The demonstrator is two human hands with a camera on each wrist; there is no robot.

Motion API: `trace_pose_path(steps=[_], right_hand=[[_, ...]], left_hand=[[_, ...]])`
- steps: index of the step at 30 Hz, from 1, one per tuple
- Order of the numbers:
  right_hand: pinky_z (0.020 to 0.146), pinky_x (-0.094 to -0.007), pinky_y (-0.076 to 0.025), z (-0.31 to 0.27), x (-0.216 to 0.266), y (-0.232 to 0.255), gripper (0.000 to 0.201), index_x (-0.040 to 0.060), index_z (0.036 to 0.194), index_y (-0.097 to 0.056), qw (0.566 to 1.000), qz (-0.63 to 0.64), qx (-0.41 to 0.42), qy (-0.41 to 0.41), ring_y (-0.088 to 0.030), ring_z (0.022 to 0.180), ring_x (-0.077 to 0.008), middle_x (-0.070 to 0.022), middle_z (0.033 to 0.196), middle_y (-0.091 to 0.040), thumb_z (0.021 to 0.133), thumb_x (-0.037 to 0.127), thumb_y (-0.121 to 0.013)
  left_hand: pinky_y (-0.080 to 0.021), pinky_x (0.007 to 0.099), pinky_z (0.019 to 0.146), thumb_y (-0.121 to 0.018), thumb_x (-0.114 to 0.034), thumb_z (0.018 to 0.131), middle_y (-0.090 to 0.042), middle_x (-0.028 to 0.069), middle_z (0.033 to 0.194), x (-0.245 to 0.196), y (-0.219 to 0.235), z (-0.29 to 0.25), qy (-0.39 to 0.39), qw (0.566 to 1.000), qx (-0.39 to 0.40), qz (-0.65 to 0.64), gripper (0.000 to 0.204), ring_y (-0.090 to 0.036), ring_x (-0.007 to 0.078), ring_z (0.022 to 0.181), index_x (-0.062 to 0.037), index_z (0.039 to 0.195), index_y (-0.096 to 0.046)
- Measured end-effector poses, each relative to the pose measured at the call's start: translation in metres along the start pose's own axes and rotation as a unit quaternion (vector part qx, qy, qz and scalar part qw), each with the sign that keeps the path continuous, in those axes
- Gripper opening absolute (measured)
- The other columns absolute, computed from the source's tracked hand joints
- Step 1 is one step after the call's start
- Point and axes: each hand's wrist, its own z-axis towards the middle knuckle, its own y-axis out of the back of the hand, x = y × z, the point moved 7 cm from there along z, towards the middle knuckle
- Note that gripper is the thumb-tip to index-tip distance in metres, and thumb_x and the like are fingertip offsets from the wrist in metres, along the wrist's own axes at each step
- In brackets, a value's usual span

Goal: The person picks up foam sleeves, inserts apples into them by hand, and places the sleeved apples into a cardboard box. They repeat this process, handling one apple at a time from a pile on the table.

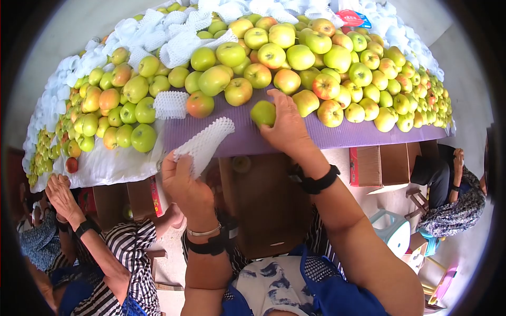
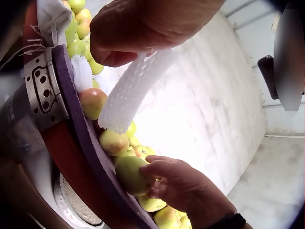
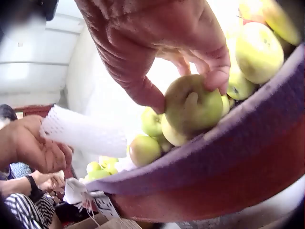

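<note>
My left hand [image 1: 188,188] pinches one end of a white foam net sleeve [image 1: 206,146], which points up and away over the table's front edge. In the left wrist view the sleeve [image 2: 136,90] hangs from the fingertips, flat and with nothing in it. My right hand [image 1: 287,126] grips a green apple [image 1: 263,113] between thumb and fingers, just above the purple mat [image 1: 240,136]. The right wrist view shows this apple [image 3: 191,105] with its stem hollow turned to the camera. A gap separates the sleeve from the held apple.
A big heap of green and reddish apples [image 1: 271,55] covers the table's back and sides. An apple in a foam sleeve [image 1: 170,105] lies left of the mat. Loose foam sleeves [image 1: 184,34] pile behind. Cardboard boxes [image 1: 379,164] stand below. Other people sit at left [image 1: 118,253] and right [image 1: 448,184].
</note>
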Motion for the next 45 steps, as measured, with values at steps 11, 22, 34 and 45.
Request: trace_pose_path(steps=[11, 22, 34, 45], right_hand=[[0.087, -0.0432, -0.043, -0.012, 0.018, 0.014, 0.053, 0.0008, 0.114, -0.046, 0.966, -0.074, 0.234, -0.076, -0.049, 0.103, -0.0395, -0.0238, 0.109, -0.051, 0.064, 0.005, -0.062], [0.089, -0.0281, -0.043, -0.034, 0.047, 0.036, 0.061, -0.0001, 0.120, -0.046, 0.691, 0.635, 0.295, -0.176, -0.055, 0.097, -0.0155, -0.0075, 0.107, -0.056, 0.065, 0.006, -0.072], [0.094, -0.0296, -0.040, -0.044, 0.053, 0.041, 0.071, 0.0009, 0.117, -0.053, 0.767, 0.572, 0.268, -0.108, -0.054, 0.104, -0.0173, -0.0094, 0.112, -0.056, 0.053, 0.012, -0.083], [0.086, -0.0301, -0.046, -0.037, 0.019, 0.031, 0.050, -0.0020, 0.109, -0.057, 0.672, 0.682, 0.202, -0.208, -0.059, 0.093, -0.0154, -0.0075, 0.100, -0.062, 0.064, 0.009, -0.075]], left_hand=[[-0.047, 0.0222, 0.054, -0.057, -0.008, 0.084, -0.061, 0.0043, 0.089, 0.007, -0.002, -0.002, 0.024, 0.998, 0.015, 0.047, 0.014, -0.059, 0.0121, 0.075, -0.0047, 0.097, -0.054], [-0.050, 0.0240, 0.051, -0.060, -0.003, 0.081, -0.059, 0.0054, 0.081, 0.018, -0.028, -0.016, 0.054, 0.996, 0.027, 0.070, 0.013, -0.059, 0.0124, 0.066, -0.0046, 0.090, -0.050], [-0.039, 0.0180, 0.048, -0.063, -0.001, 0.080, -0.054, 0.0003, 0.069, 0.042, -0.048, -0.029, 0.008, 0.994, 0.075, 0.085, 0.015, -0.051, 0.0046, 0.058, -0.0040, 0.083, -0.049], [-0.046, 0.0216, 0.072, -0.057, -0.005, 0.087, -0.061, 0.0053, 0.090, 0.040, -0.074, -0.045, 0.028, 0.974, 0.222, 0.019, 0.010, -0.057, 0.0088, 0.080, -0.0004, 0.095, -0.052]])
